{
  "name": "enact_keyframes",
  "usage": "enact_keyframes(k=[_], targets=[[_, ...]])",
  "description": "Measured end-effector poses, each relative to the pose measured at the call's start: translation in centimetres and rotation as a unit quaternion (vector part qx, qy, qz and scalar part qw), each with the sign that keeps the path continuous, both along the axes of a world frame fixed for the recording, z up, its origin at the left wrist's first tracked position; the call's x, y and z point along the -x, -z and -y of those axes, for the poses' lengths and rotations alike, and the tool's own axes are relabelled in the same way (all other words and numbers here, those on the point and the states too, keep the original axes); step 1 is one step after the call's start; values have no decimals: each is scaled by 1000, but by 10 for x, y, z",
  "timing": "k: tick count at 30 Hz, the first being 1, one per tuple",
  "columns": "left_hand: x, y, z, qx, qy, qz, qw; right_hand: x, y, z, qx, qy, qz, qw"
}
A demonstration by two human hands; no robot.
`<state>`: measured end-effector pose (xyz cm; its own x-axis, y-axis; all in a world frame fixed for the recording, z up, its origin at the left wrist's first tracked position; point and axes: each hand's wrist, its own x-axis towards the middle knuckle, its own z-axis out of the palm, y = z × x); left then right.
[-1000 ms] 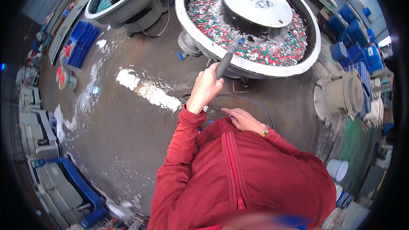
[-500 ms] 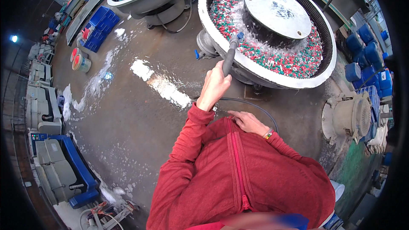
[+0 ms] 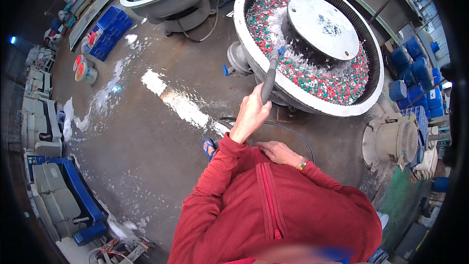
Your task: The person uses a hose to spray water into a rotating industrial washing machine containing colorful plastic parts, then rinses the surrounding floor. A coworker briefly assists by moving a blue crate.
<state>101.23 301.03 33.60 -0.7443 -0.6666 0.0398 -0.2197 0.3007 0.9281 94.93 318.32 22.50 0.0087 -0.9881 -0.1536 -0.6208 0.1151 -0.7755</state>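
Observation:
My left hand (image 3: 252, 116) is closed around a dark grey hose handle (image 3: 268, 80). Its blue-tipped nozzle reaches over the white rim of a large round tumbling bowl (image 3: 246, 32). Small red, green and whitish pieces (image 3: 312, 84) fill the bowl's ring-shaped channel, with pale foam or water among them near the nozzle. A round metal lid (image 3: 322, 27) covers the bowl's centre post. Held low in front of my jacket, my right hand (image 3: 281, 153) has its fingers loosely extended and nothing visible in them. A dark hose (image 3: 298, 138) curves along the floor beyond it.
A second round bowl (image 3: 168, 10) stands at the far left. Blue crates (image 3: 110, 32) and a bucket (image 3: 86, 73) sit left on the wet, foam-streaked floor. At right are a motor-like grey machine (image 3: 391, 139) and blue drums (image 3: 415, 68). Machines (image 3: 56, 193) line the left side.
My view has shifted, and the bowl now sits slightly lower in it. A foot in a blue sandal has come into view beside my left arm. My left hand keeps its grip on the hose handle.

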Motion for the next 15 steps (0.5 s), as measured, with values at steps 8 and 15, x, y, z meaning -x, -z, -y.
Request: enact_keyframes(k=[8, 15], targets=[[-26, -4, 46, -38, 38, -6, 999, 3, -37, 76, 232, 288, -38, 928], [-50, -3, 96, -35, 111, 2, 993, 69, -67, 168, 292, 394, -209, 846]])
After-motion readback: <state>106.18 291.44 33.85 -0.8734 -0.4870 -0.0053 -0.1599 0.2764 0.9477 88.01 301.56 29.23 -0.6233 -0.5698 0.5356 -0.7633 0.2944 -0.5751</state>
